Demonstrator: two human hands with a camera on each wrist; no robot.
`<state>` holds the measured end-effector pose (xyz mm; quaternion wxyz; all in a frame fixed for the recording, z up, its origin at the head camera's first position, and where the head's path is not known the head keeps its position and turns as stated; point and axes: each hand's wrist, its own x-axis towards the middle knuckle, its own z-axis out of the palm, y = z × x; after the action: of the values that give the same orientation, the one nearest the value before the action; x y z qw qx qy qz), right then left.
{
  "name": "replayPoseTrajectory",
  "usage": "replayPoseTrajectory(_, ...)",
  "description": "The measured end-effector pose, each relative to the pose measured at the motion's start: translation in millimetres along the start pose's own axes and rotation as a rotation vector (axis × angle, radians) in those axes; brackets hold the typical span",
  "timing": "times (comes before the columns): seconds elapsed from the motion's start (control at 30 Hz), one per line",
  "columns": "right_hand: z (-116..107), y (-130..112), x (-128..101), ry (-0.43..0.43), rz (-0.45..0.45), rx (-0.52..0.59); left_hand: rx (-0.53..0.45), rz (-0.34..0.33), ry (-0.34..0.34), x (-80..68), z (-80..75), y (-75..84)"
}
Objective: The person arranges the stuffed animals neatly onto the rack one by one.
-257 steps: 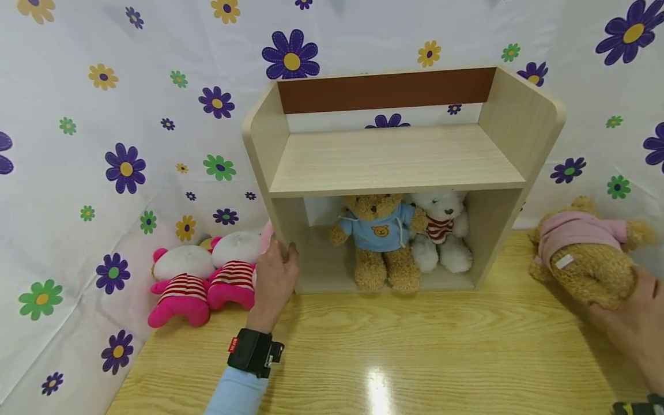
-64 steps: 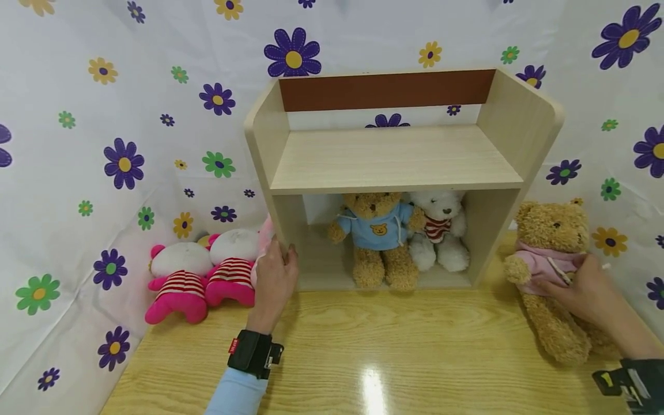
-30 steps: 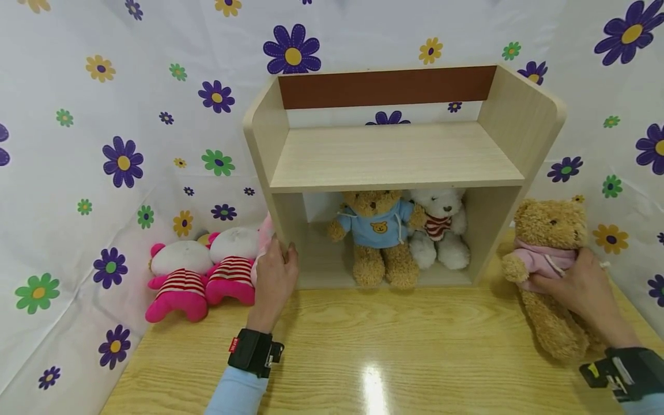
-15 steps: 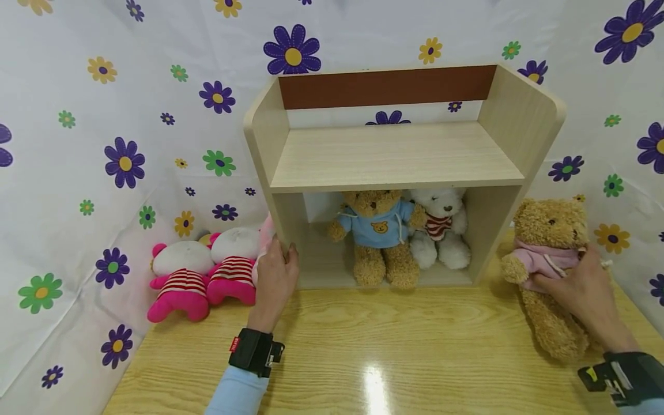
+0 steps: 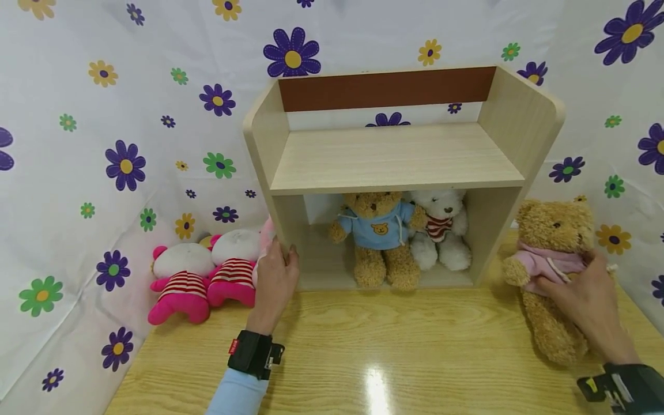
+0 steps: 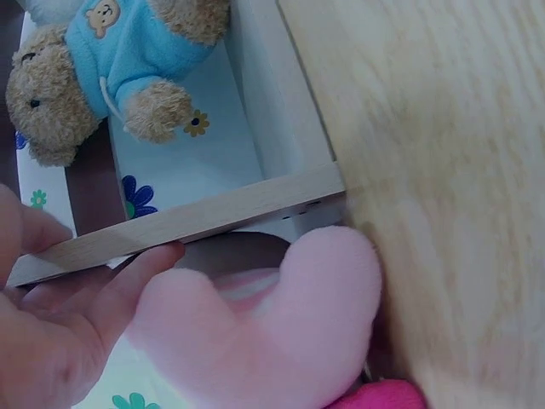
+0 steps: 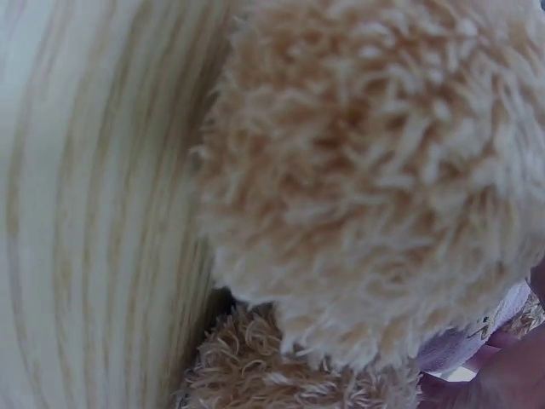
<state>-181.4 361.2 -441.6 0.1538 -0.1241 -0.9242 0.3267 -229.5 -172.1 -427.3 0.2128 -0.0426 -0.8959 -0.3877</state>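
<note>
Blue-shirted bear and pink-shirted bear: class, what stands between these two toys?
In the head view, between the blue-shirted bear and the pink-shirted bear sit a white bear and the shelf's right wall.

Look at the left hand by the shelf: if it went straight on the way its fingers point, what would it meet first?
The left hand already holds the shelf's left side panel; straight on, it would probably meet the floral backdrop, though depth is unclear.

Head cam: above, facing fwd/down, wide. Left wrist cam: close behind left hand [image 6: 47, 341], shares shelf [image 6: 187, 220] side w/ head. Right wrist cam: pressed near gripped teddy [image 7: 366, 196] fur.
</note>
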Motion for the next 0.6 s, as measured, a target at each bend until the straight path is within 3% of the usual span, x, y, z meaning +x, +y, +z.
replayPoseTrajectory(0.1, 0, -1, -3, 0.021, -0.006, 0.01, -0.022, 0.0, -0.017, 3.1, -3.4, 1.6)
replayPoseTrajectory(0.3, 2, -9, -12, 0.124, -0.013, 0.069, -0.143, 0.032, 0.041, 17.1, -12.9, 11.2)
replayPoseTrajectory(0.43, 5, -21, -21, 0.198, 0.036, 0.136, -0.127, 0.047, 0.039, 26.1, -17.0, 17.1)
replayPoseTrajectory(0.6, 14, -35, -32, 0.321, 0.003, 0.157, -0.108, 0.033, 0.016, 29.0, -18.9, 19.0)
